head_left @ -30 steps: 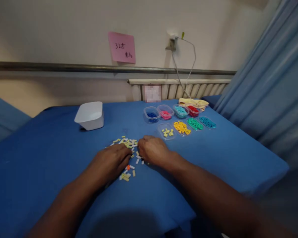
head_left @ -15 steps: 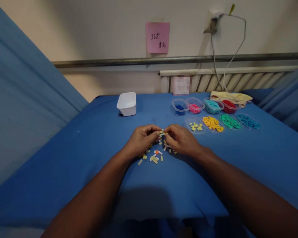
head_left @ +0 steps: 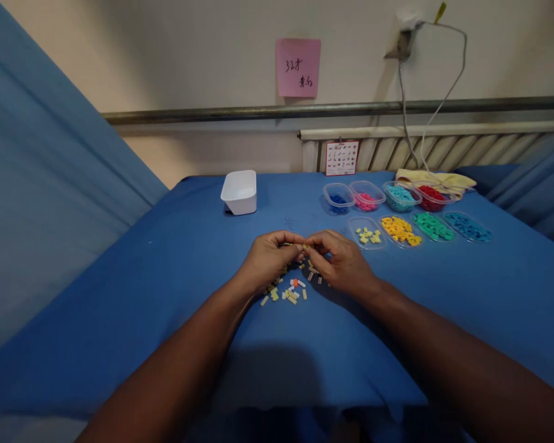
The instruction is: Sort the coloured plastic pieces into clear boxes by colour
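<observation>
A scatter of small pale yellow and white pieces (head_left: 289, 291), with one orange piece among them, lies on the blue table cover (head_left: 166, 271). My left hand (head_left: 270, 259) and my right hand (head_left: 341, 261) meet just above the far side of the scatter. Both have fingers curled in a pinch, fingertips touching around small yellow pieces (head_left: 303, 247) held between them. Beyond my right hand sits a clear tray of pale yellow pieces (head_left: 368, 234).
Further clear trays hold darker yellow (head_left: 401, 229), green (head_left: 431, 226), teal (head_left: 468, 227), blue (head_left: 338, 199), pink (head_left: 365, 197), light blue (head_left: 401, 195) and red (head_left: 430, 197) pieces. A white bowl (head_left: 240, 192) stands at the back left. Blue curtains hang on both sides.
One second ago my hands lay low on the pile; they have since lifted and come together in a pinch. The head camera swung left, then held nearly still.
</observation>
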Available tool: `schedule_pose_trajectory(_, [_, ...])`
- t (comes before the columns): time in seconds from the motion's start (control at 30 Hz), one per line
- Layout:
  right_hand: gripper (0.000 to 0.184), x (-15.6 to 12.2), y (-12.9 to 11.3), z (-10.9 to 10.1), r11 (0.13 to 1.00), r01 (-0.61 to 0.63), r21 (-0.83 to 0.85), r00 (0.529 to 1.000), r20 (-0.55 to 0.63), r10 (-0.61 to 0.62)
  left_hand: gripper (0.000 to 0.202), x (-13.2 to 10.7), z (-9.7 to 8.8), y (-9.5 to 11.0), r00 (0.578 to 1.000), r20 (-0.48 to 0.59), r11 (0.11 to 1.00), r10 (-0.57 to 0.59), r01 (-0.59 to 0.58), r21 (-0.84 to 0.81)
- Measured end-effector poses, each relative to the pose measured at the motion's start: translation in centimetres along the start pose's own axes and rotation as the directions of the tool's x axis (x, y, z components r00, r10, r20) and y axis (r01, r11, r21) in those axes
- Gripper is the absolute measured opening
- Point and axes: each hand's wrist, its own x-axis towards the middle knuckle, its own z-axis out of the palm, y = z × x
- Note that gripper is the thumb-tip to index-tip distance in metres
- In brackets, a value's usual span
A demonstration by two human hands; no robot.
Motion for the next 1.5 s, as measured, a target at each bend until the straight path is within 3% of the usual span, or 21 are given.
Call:
schedule_pose_trajectory(0.17, [0.007,0.1,-0.2,-0.1,0.999,-0.015,-0.037,1.000,-0.005,0.015,0.023,0.1,-0.1,-0.3,1.000,0.019,0.999,-0.019,0.019,-0.036])
schedule_pose_trajectory(0.37, [0.010,0.0,-0.2,-0.4,0.998,0.045,-0.046,0.999,0.014,-0.044,0.035,0.1,-0.8,-0.7,0.992,0.124,0.996,0.012,-0.001,-0.093])
schedule_pose_trajectory(0.7, [0.023,0.1,0.5,-0.2,0.980,0.171,-0.101,0.985,-0.012,-0.173,0.045,0.2,-0.3,-0.4,0.999,0.032,0.973,0.017,-0.009,-0.229])
schedule_pose_trajectory(1.07, [0.026,0.2,-0.2,-0.4,0.968,0.232,-0.091,0.970,-0.055,-0.238,0.045,-0.1,0.0,-0.1,0.995,0.077,0.926,-0.062,0.086,-0.367])
schedule_pose_trajectory(1.23, [0.024,0.7,0.8,-1.7,0.980,0.147,-0.134,0.986,-0.058,-0.156,0.034,0.2,-0.4,0.0,0.996,0.087,0.973,-0.031,0.050,-0.227])
schedule_pose_trajectory(1.37, [0.027,1.0,4.0,-4.7,0.958,-0.020,-0.286,0.994,-0.104,-0.011,0.024,0.8,-2.7,0.9,0.986,-0.082,0.989,0.146,-0.142,0.044])
schedule_pose_trajectory(1.43, [0.029,0.8,6.1,-6.4,0.920,-0.106,-0.377,0.991,-0.120,0.065,0.018,1.0,-4.3,1.2,0.968,-0.077,0.937,0.241,-0.211,0.278])
schedule_pose_trajectory(1.5, [0.031,0.5,7.9,-7.8,0.869,-0.181,-0.460,0.983,-0.116,0.143,0.014,0.9,-5.4,1.3,0.961,0.044,0.829,0.274,-0.259,0.496])
